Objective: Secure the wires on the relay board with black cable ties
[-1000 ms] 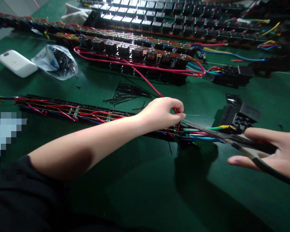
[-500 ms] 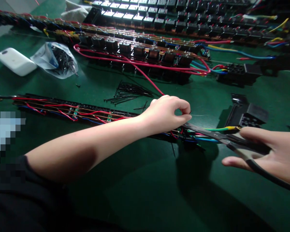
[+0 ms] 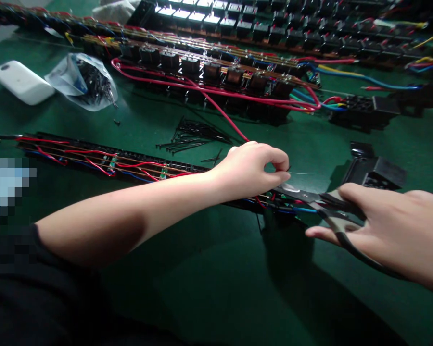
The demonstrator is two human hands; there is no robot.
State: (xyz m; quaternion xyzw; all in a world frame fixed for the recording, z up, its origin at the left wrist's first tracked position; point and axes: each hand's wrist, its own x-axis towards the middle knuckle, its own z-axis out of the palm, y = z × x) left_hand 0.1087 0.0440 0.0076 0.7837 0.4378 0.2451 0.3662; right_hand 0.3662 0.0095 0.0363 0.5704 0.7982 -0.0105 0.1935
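My left hand [image 3: 258, 166] reaches over the wired strip [image 3: 137, 168], thumb and forefinger pinched on a thin black cable tie [image 3: 289, 168], mostly hidden by the fingers. My right hand [image 3: 389, 226] grips a pair of pliers [image 3: 332, 216] by its dark and beige handles, which are spread apart. The pliers' jaws lie over the strip's right end, just below my left fingertips. Another thin black tie end [image 3: 260, 223] hangs below the strip. Loose black cable ties [image 3: 197, 133] are piled behind it.
A black connector block [image 3: 377, 170] lies at the right. Behind stands a row of black wired components [image 3: 191, 67] with a looped red cable [image 3: 220, 97]. A plastic bag [image 3: 82, 81] of black pieces and a white case [image 3: 21, 82] sit on the green table [image 3: 209, 283], back left.
My right hand has moved left with the pliers, bringing the jaws up close to my left fingertips. The left hand keeps its pinch over the strip.
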